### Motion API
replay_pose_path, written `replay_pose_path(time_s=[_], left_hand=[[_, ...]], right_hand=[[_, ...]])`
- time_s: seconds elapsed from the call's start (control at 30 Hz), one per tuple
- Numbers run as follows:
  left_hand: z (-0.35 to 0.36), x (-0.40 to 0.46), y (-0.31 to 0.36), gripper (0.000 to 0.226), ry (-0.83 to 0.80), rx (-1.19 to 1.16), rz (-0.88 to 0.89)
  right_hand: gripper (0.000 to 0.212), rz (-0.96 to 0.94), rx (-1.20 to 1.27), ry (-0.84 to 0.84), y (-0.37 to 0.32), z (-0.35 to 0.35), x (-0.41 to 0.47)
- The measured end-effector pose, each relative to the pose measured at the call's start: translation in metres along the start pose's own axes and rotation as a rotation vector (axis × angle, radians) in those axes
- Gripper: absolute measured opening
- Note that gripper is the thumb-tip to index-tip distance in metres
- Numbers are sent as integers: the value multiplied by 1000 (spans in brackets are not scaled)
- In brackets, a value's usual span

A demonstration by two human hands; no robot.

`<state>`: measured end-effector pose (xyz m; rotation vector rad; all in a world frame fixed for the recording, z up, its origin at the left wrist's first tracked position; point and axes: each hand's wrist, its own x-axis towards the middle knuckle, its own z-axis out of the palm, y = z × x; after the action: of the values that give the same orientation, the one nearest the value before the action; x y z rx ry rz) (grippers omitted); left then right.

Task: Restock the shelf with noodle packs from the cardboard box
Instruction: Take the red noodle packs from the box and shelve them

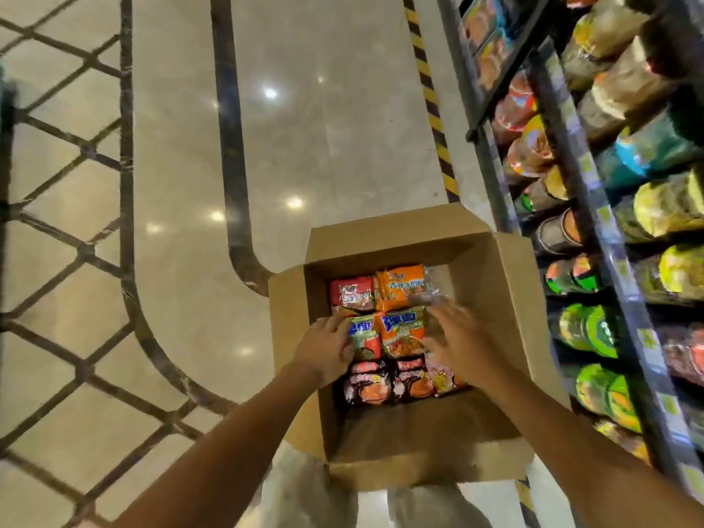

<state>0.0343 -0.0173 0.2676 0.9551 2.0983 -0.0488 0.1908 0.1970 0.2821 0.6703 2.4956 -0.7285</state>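
Observation:
An open cardboard box (293,318) stands on the floor below me, filled with several noodle packs. A red pack (352,293) and an orange pack (402,285) lie at the far row, dark packs (367,386) at the near row. My left hand (327,348) reaches into the box and its fingers touch the left edge of a green and red pack (365,337). My right hand (457,337) is blurred, fingers spread, over the right side of an orange pack (404,331). The shelf (594,207) rises at the right.
The shelf holds rows of bowl noodles and bagged goods behind price strips. A yellow and black hazard stripe (430,101) runs along the floor at its base. Glossy tiled floor with dark inlay lines spreads to the left. My legs show below the box.

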Motion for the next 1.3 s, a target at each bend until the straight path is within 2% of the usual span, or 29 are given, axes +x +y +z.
replay_pose_path(time_s=[0.17,0.37,0.53,0.73,0.83,0.93,1.1,1.17,1.3], left_hand=[[82,127,-44,62,-77,75,3],[165,250,-86,66,-65,-202,-177],[222,315,-101,72,-33,-408,-387],[257,369,-121,89,115,-670,-664],[264,390,-131,97,75,-856,-733],[269,403,-136,91,127,-916,-800],[272,393,-124,74,328,-667,-871],[269,390,-121,66,348,-744,-879],[252,381,-117,44,273,-976,-815]], right_hand=[[64,-13,-30,-44,53,123,93],[61,-34,19,-83,98,216,171],[58,-74,105,-85,119,272,211],[55,-66,152,-98,130,302,236],[52,-42,148,-118,133,309,243],[43,-8,132,-121,135,315,249],[21,-3,126,-12,135,324,251],[23,-4,138,-2,133,323,249],[29,-20,191,4,126,313,248]])
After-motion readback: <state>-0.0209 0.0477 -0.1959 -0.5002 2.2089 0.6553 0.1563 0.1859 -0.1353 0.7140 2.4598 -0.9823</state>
